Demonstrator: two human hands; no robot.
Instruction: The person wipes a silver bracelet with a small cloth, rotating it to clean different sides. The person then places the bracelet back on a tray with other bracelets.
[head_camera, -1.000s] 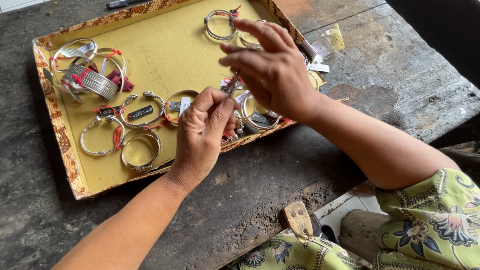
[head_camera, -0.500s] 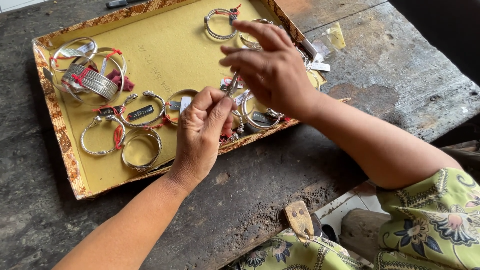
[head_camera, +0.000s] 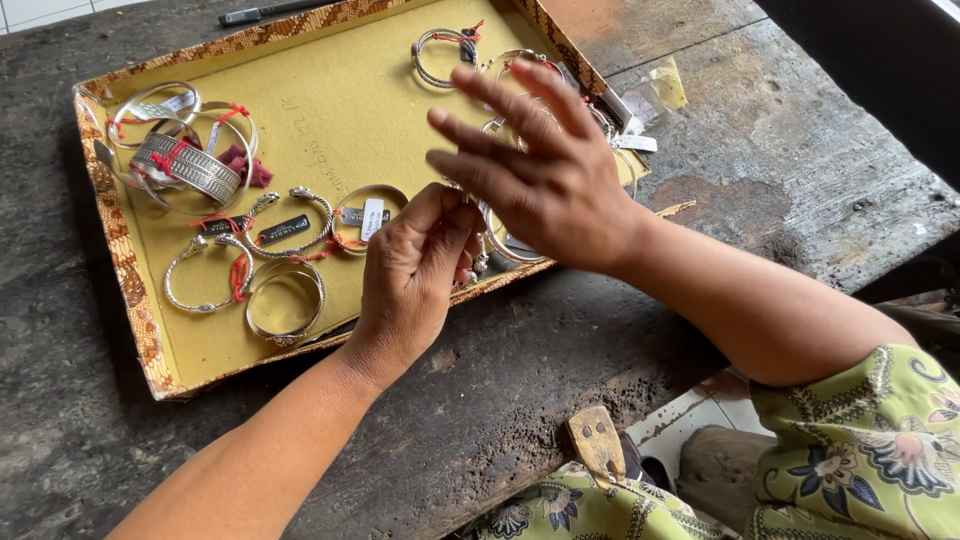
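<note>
A shallow tray (head_camera: 130, 300) with a yellow lining and patterned rim holds several silver bracelets with red threads and small tags. My left hand (head_camera: 410, 275) is at the tray's front edge, thumb and fingers pinched together on a small beaded silver bracelet (head_camera: 478, 266) that is mostly hidden. My right hand (head_camera: 540, 180) hovers just above and to the right of it with its fingers spread; its thumb is hidden. A silver bangle (head_camera: 505, 245) shows beneath its palm. I cannot tell whether that hand grips it.
In the tray lie a wide engraved cuff (head_camera: 190, 165) at the left, a plain bangle (head_camera: 285, 300) at the front and a thin bracelet (head_camera: 440, 45) at the back. A dark pen (head_camera: 265, 10) lies behind the tray. A wooden handle (head_camera: 598, 445) sticks up at the rough table's (head_camera: 780, 170) near edge.
My right hand has opened its fingers from a curled pinch and spread them flat over the tray. My left hand stays pinched in the same place.
</note>
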